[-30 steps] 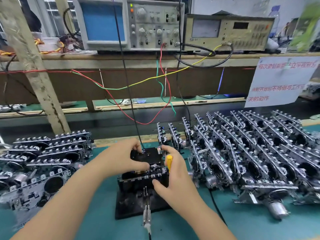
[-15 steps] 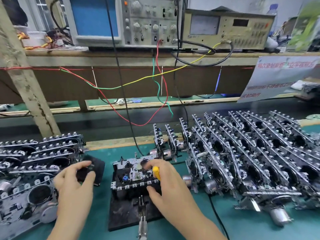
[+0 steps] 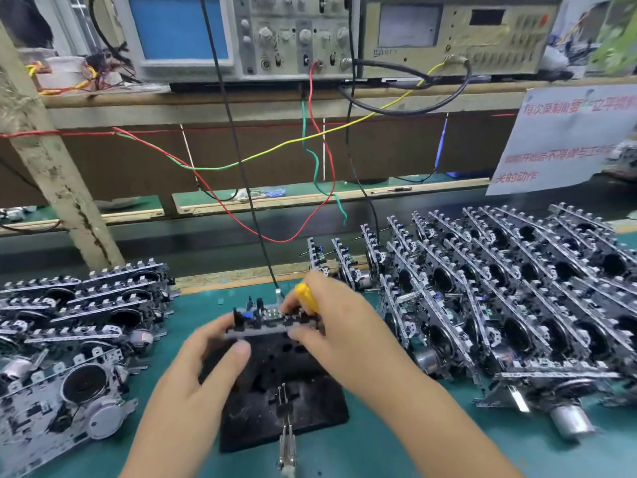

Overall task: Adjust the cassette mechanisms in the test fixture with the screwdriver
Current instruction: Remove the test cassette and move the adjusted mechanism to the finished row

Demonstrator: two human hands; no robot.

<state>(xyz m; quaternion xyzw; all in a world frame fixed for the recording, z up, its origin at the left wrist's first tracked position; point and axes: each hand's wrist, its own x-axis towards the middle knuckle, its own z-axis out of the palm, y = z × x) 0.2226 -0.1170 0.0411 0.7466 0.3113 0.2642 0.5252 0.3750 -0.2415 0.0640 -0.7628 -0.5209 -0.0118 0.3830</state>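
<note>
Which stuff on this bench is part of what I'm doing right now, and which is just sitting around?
In use: mechanism, fixture, screwdriver, left hand, right hand.

Lying about: left stack, right rows, paper sign, oscilloscope.

Bright, even light; motion blur smears both hands (image 3: pixel 213 353); wide-angle edges bend.

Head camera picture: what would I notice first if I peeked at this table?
Two hands in the middle, the left hand and the right hand, grip a small metal part over a black stand; the right also holds a yellow screwdriver. Rows of shiny metal parts fill the right side, and a blue screen glows on the shelf above.
</note>
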